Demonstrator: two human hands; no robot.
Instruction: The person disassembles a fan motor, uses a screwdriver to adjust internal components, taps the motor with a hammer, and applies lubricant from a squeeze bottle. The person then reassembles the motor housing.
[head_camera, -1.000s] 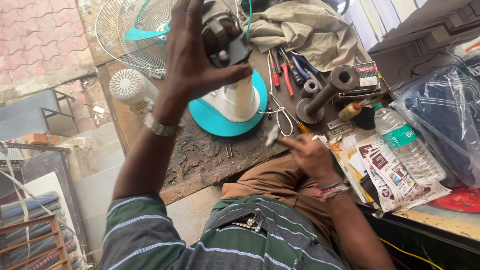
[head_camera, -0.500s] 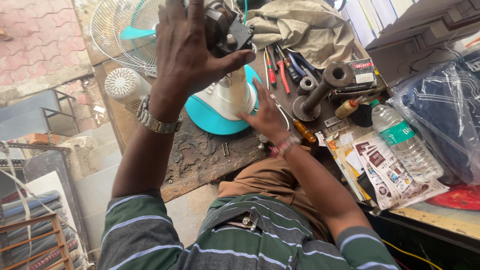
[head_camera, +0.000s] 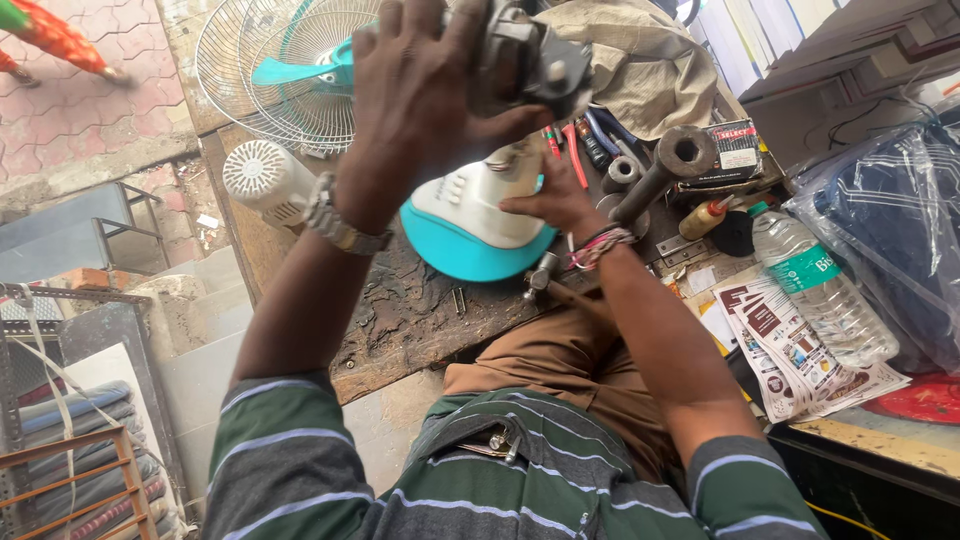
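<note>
Head view: our left hand (head_camera: 420, 95) clamps the fan motor (head_camera: 525, 55) above its teal base (head_camera: 470, 235) (grille (head_camera: 275, 75) off), right hand (head_camera: 555, 195) fingers spread on the base; reassembly remains

Two hands (head_camera: 420, 110) (head_camera: 550, 195), one water bottle (head_camera: 820, 290) (clear plastic), one hammer (head_camera: 545, 280).

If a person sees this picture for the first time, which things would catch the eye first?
First the raised left hand, top centre, which grips a grey fan motor above the worn wooden workbench. Just below it, the right hand rests on the white and turquoise fan base. At the upper left lies a wire fan guard with turquoise blades.
</note>
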